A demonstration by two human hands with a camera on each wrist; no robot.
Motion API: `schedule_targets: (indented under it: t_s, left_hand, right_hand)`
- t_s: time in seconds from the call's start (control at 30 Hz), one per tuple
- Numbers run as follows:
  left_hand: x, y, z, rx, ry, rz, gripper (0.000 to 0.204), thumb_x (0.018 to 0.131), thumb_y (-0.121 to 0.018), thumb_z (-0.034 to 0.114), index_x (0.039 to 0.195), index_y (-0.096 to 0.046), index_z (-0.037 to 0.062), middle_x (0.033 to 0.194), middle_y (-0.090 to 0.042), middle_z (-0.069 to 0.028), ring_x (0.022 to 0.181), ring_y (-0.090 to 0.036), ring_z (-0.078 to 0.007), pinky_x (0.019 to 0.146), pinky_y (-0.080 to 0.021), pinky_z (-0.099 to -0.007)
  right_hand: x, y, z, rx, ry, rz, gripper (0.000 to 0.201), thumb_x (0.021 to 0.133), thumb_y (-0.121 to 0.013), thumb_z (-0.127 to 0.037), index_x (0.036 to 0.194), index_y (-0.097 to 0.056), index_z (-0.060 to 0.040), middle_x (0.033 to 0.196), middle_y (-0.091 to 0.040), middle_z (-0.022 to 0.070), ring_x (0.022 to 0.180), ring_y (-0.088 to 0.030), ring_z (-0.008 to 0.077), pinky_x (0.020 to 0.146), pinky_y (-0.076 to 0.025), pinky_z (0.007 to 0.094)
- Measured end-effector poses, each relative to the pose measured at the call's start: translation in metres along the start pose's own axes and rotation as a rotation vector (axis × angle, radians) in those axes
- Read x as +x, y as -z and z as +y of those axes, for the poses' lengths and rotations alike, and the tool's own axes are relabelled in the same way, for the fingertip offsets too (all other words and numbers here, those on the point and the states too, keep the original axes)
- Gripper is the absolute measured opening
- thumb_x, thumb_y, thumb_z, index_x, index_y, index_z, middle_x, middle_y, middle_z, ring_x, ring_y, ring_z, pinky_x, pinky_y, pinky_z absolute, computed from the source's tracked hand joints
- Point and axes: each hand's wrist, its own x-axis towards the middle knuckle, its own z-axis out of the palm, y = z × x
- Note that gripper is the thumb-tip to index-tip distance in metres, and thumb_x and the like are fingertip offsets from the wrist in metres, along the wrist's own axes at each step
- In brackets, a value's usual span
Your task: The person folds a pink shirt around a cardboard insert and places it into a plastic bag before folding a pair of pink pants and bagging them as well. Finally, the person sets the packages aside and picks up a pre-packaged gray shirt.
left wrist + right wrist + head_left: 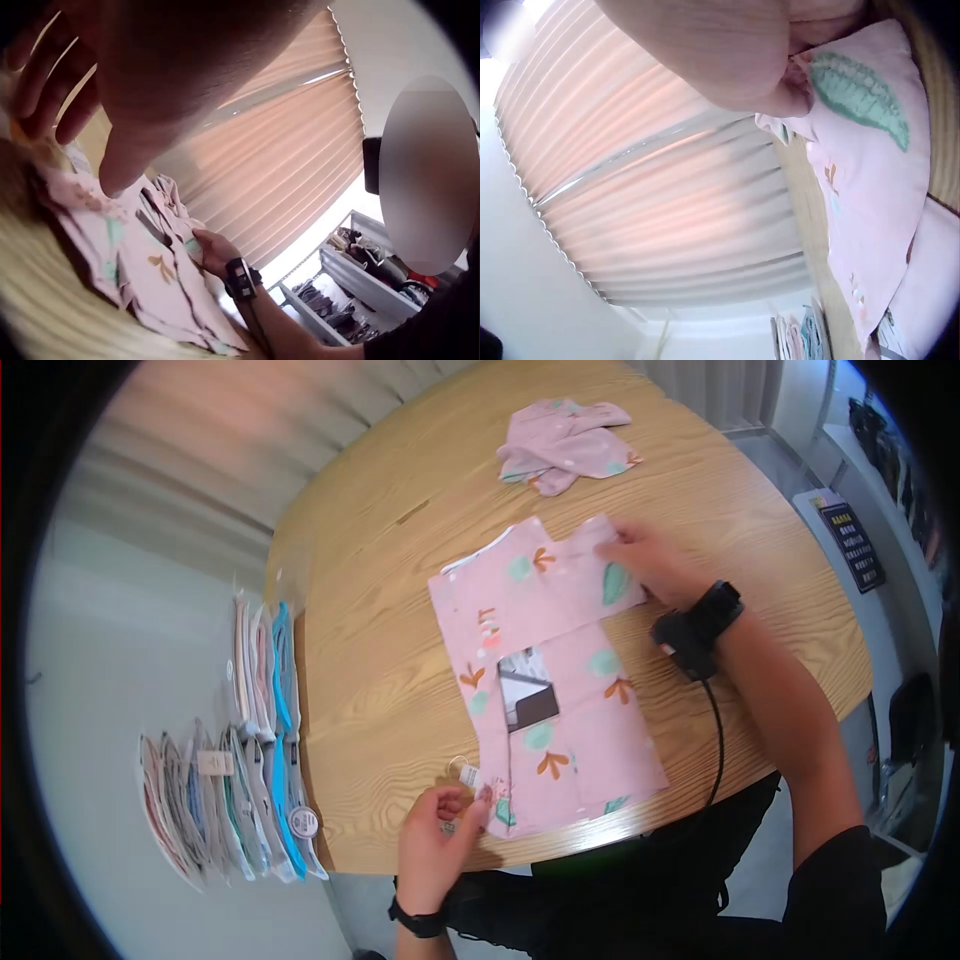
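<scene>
A pink garment (pixel 590 710) with leaf and carrot-like prints lies partly folded on the wooden table. Its upper part is folded across, and a card with a dark and grey picture (pixel 528 690) shows in a gap at the middle. My right hand (pixel 660 560) pinches the garment's upper right edge beside a green leaf print. At the lower left corner, my left hand (pixel 437 840) rests with its thumb on the cloth. In the left wrist view its fingers (pixel 56 90) stand apart from the thumb. A small white tag (pixel 468 775) lies just beyond that hand.
Another crumpled pink garment (pixel 565 445) lies at the table's far end. Several folded clothes (pixel 265 750) hang at the wall on the left. A pleated curtain (pixel 682 195) borders the far side. A black sign (pixel 852 547) and shelving (pixel 367 270) stand to the right.
</scene>
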Motion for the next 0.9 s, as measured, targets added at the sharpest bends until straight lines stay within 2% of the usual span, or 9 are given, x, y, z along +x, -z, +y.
schedule_targets:
  t_s: [0.07, 0.1, 0.17, 0.2, 0.27, 0.37, 0.47, 0.77, 0.9]
  left_hand:
    - [-0.008, -0.012, -0.005, 0.141, -0.073, 0.125, 0.035, 0.080, -0.079, 0.024, 0.098, -0.061, -0.0010, 0.085, -0.062, -0.0091, 0.079, -0.060, -0.0199, 0.070, -0.047, -0.0318]
    - [-0.010, -0.016, -0.005, 0.126, -0.056, 0.132, 0.035, 0.080, -0.079, 0.024, 0.098, -0.061, -0.0010, 0.085, -0.062, -0.0091, 0.079, -0.060, -0.0199, 0.070, -0.047, -0.0318]
    - [-0.010, -0.024, -0.002, 0.286, -0.169, 0.237, 0.040, 0.077, -0.082, 0.027, 0.093, -0.060, -0.0019, 0.082, -0.058, -0.0115, 0.077, -0.056, -0.0258, 0.070, -0.047, -0.0362]
    - [-0.010, -0.028, 0.000, 0.256, -0.180, 0.251, 0.039, 0.075, -0.082, 0.028, 0.088, -0.059, -0.0005, 0.080, -0.056, -0.0118, 0.076, -0.053, -0.0289, 0.070, -0.045, -0.0392]
    - [-0.010, -0.034, -0.001, 0.266, -0.200, 0.251, 0.038, 0.075, -0.082, 0.028, 0.086, -0.059, 0.0000, 0.080, -0.056, -0.0113, 0.076, -0.053, -0.0283, 0.069, -0.044, -0.0391]
    - [-0.009, -0.039, -0.002, 0.252, -0.223, 0.249, 0.034, 0.076, -0.081, 0.028, 0.081, -0.059, 0.0019, 0.079, -0.055, -0.0096, 0.074, -0.051, -0.0271, 0.070, -0.041, -0.0385]
    - [-0.009, -0.039, 0.003, 0.256, -0.176, 0.189, 0.030, 0.077, -0.079, 0.026, 0.079, -0.059, 0.0032, 0.079, -0.056, -0.0082, 0.077, -0.052, -0.0268, 0.074, -0.039, -0.0385]
    - [-0.009, -0.041, 0.023, 0.388, -0.220, 0.226, 0.017, 0.076, -0.073, 0.013, 0.080, -0.057, 0.0073, 0.083, -0.058, -0.0069, 0.082, -0.054, -0.0285, 0.079, -0.036, -0.0394]
    - [-0.013, -0.042, 0.025, 0.258, -0.214, 0.250, 0.017, 0.075, -0.069, 0.005, 0.086, -0.056, 0.0069, 0.087, -0.059, -0.0079, 0.081, -0.056, -0.0308, 0.079, -0.037, -0.0397]
  right_hand:
    - [-0.001, 0.002, -0.003, -0.066, -0.040, 0.033, 0.029, 0.091, -0.057, -0.013, 0.116, -0.059, 0.0029, 0.103, -0.064, 0.0088, 0.090, -0.062, 0.0145, 0.073, -0.051, 0.0268]
    - [-0.003, 0.002, -0.003, -0.081, -0.047, 0.016, 0.029, 0.091, -0.057, -0.013, 0.116, -0.059, 0.0029, 0.103, -0.064, 0.0088, 0.090, -0.062, 0.0145, 0.073, -0.051, 0.0268]
    - [-0.004, 0.004, -0.005, 0.216, 0.002, -0.041, 0.030, 0.097, -0.054, -0.014, 0.120, -0.056, 0.0043, 0.110, -0.064, 0.0107, 0.096, -0.063, 0.0164, 0.080, -0.053, 0.0292]
    - [-0.004, 0.003, -0.007, 0.200, -0.002, -0.049, 0.030, 0.097, -0.054, -0.014, 0.120, -0.056, 0.0043, 0.110, -0.064, 0.0107, 0.096, -0.063, 0.0164, 0.080, -0.053, 0.0292]
    - [-0.006, 0.003, -0.009, 0.402, 0.017, -0.116, 0.033, 0.101, -0.049, -0.014, 0.127, -0.051, 0.0055, 0.120, -0.062, 0.0142, 0.105, -0.063, 0.0197, 0.090, -0.053, 0.0323]
    - [-0.003, 0.009, -0.007, 0.476, 0.062, -0.156, 0.036, 0.102, -0.047, -0.014, 0.132, -0.046, 0.0049, 0.128, -0.059, 0.0166, 0.113, -0.062, 0.0221, 0.097, -0.051, 0.0344]
    - [-0.001, 0.010, -0.005, 0.465, 0.066, -0.170, 0.036, 0.102, -0.047, -0.013, 0.133, -0.045, 0.0050, 0.129, -0.058, 0.0167, 0.114, -0.061, 0.0220, 0.097, -0.051, 0.0342]
    - [-0.001, 0.011, -0.008, 0.440, 0.044, -0.193, 0.035, 0.102, -0.046, -0.014, 0.132, -0.045, 0.0042, 0.127, -0.059, 0.0157, 0.111, -0.063, 0.0210, 0.096, -0.052, 0.0337]
    - [-0.003, 0.010, -0.010, 0.436, 0.029, -0.160, 0.034, 0.102, -0.045, -0.014, 0.132, -0.045, 0.0033, 0.126, -0.060, 0.0152, 0.110, -0.063, 0.0204, 0.095, -0.053, 0.0342]
